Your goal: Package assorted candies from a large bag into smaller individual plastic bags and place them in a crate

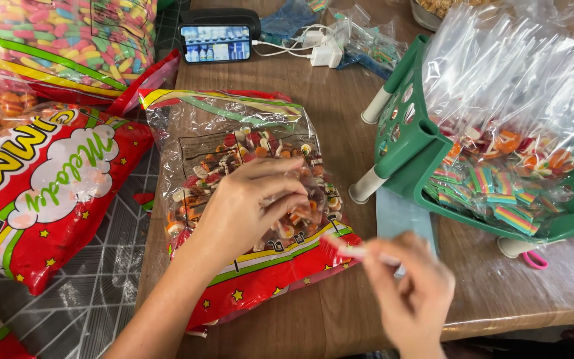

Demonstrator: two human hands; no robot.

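A large clear and red bag of mixed gummy candies (234,149) lies on the wooden table (340,106). My left hand (247,206) rests on top of that bag, fingers curled against the plastic over the candies. My right hand (413,292), blurred, hovers at the bag's lower right corner and pinches a small pale candy piece (350,247) between thumb and fingers.
Big red candy bags (41,193) lie at the left, with a bag of coloured candies (68,33) behind. A green plastic basket (406,143) on its side holds filled clear bags (499,173). A phone (216,42) and white chargers (327,52) sit at the back. Pink scissors (535,259) lie under the basket.
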